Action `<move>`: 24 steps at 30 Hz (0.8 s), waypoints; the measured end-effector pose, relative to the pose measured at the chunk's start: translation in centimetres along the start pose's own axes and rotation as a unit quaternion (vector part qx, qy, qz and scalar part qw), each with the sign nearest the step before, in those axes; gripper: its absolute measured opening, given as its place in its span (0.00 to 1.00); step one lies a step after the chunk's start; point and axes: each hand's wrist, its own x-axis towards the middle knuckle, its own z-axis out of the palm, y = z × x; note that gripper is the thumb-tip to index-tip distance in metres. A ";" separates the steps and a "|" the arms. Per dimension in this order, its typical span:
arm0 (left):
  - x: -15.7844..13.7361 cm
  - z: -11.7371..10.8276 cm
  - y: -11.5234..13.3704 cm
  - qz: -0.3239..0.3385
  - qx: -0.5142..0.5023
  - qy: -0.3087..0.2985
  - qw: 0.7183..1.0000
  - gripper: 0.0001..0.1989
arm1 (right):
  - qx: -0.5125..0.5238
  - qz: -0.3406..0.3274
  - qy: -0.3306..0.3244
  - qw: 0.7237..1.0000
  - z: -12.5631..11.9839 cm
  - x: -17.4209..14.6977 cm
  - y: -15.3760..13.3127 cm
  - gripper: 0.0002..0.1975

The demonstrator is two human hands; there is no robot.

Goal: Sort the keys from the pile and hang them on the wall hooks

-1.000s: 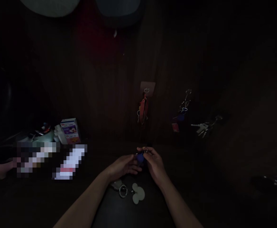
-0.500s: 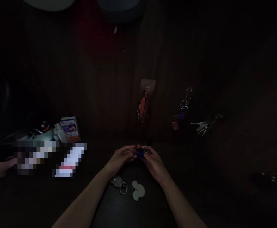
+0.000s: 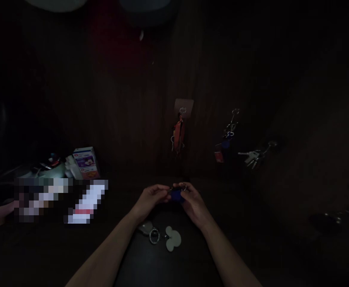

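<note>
From where I stand, the fiddling looks unfinished: the blue key tag [image 3: 176,195] and its metal ring [image 3: 184,186] are up between both hands, just beyond the pale mouse-head charm [image 3: 173,239], neither laid down. The right hand [image 3: 194,200] has its thumb and fingers closed on the tag. The left hand's [image 3: 149,200] fingertips are pinched together at the tag's edge; it's too dark to tell what they grip. Left of the charm lies a thick ring [image 3: 154,236]; well beyond it, an orange key pouch [image 3: 178,136] and, off to the right, loose keys [image 3: 252,156] are already hanging.
</note>
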 end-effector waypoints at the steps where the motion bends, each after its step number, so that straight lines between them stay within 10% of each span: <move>1: 0.1 0.0 -0.1 0.001 0.007 0.016 1.000 0.14 | -0.004 0.000 0.000 1.000 0.1 0.0 0.0 0.12; 10: 0.2 -0.1 -0.1 -0.032 0.030 0.045 0.998 0.14 | -0.016 0.000 0.016 1.000 -0.3 0.3 0.7 0.11; 24: -0.5 0.5 0.1 -0.083 -0.019 -0.079 0.993 0.10 | 0.015 -0.023 0.068 0.997 -0.2 0.2 -0.1 0.10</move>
